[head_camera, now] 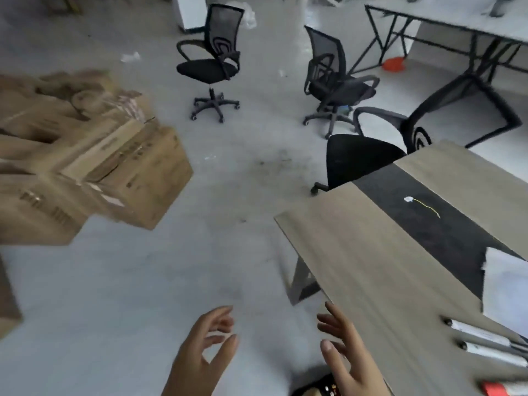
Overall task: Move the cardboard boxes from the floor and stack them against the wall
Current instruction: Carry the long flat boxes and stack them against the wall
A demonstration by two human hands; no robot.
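Nearest, at the bottom edge, the left hand (204,351) and right hand (347,352) are raised side by side over the floor (137,295), apart from each other, fingers loose and spread, holding nothing. The right hand is just beside the near edge of a wood-topped desk (371,252) that runs up to the right; two markers (485,341) lie on its near right corner. On the left, blurred, the boxes (94,164) sit in a heap on the floor, well apart from both hands. A black chair (360,158) is tucked at the desk's far end. Farther off, two more chairs (213,64) stand on the open floor, and a long table (457,21) runs across the top right.
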